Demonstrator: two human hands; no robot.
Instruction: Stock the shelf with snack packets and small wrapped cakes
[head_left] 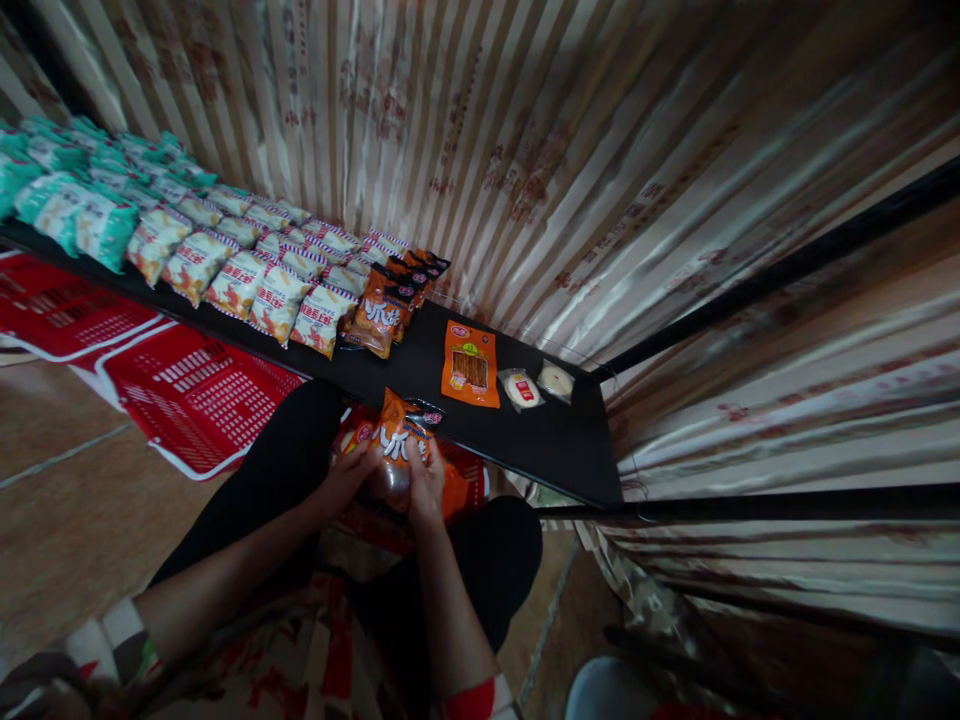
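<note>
Between my knees, my left hand [352,474] and my right hand [425,484] grip an orange and black snack bag [393,450] from its two sides. Its printed front faces up. Beneath it, a red basket [477,480] with more packets in it is partly hidden by my hands and legs. Matching orange snack bags [379,312] stand in a row on the black shelf [409,375] just beyond. To their right lie a flat orange packet [469,364] and two small round white packets, one with a red label [521,389] and one plainer [556,380].
White and orange snack bags [259,285] fill the shelf's middle, and teal bags [105,222] its left end. Red plastic baskets [199,390] sit under the shelf at left. A striped curtain [525,150] hangs behind, with a black pole [787,260] slanting across at right.
</note>
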